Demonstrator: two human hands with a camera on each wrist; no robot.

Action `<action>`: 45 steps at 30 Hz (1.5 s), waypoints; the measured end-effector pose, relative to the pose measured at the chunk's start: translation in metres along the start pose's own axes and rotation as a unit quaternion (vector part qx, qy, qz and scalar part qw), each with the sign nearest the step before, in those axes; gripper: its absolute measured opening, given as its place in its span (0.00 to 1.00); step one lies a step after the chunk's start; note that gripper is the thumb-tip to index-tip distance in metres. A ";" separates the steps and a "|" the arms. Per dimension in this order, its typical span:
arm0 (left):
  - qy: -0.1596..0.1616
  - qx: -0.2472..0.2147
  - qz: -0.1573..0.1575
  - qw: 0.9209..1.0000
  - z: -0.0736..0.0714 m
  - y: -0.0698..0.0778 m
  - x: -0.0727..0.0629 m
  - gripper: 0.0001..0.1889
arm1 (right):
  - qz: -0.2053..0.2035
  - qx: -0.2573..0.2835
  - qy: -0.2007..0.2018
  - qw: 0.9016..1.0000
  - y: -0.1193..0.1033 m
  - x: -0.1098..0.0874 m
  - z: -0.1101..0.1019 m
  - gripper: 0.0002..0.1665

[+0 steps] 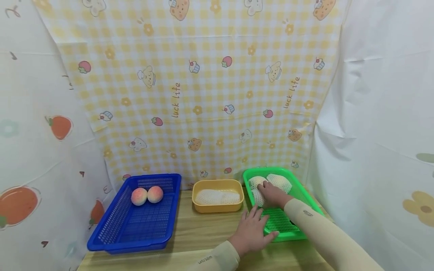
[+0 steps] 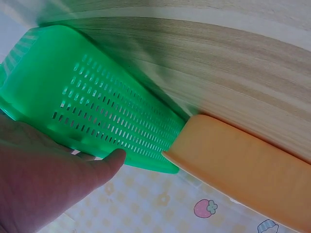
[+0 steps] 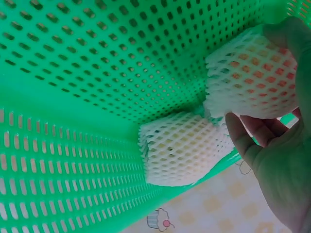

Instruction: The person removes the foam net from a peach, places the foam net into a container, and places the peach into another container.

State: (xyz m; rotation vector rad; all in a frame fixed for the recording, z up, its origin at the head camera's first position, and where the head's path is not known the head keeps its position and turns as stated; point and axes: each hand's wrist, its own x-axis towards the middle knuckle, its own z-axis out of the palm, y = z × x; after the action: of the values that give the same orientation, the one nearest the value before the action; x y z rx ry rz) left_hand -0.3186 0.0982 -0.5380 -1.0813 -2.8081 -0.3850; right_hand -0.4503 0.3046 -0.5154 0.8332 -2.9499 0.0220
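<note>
My right hand reaches into the green basket. In the right wrist view, its fingers and thumb grip a peach in a white foam net, with pink-orange skin showing through the mesh. Beside it lies another foam-netted fruit. The head view shows one more netted fruit at the basket's back. My left hand rests at the basket's near left rim, fingers spread and holding nothing. In the left wrist view, that hand is along the green rim.
A yellow-orange bin with white foam nets inside stands left of the green basket. Farther left is a blue basket holding two bare peaches. All stand on a wooden table before a checked cloth.
</note>
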 end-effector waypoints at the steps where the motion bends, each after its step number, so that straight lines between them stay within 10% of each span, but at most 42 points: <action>1: 0.000 0.000 0.000 1.000 0.000 0.000 0.000 0.44 | -0.001 0.004 0.003 1.000 0.000 -0.001 -0.001 0.41; 37: -0.011 0.003 -0.009 1.000 -0.003 -0.001 0.003 0.46 | 0.011 0.099 0.049 0.994 -0.020 -0.014 -0.093 0.44; 45: 0.098 -0.064 0.054 0.992 -0.016 -0.011 -0.012 0.26 | 0.023 0.113 0.060 0.991 -0.035 -0.033 -0.095 0.45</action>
State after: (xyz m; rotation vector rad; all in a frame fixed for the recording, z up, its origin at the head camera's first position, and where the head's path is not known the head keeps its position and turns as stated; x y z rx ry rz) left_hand -0.3166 0.0783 -0.5268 -1.1454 -2.5701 -0.6314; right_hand -0.3969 0.2952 -0.4240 0.7570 -2.8871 0.4023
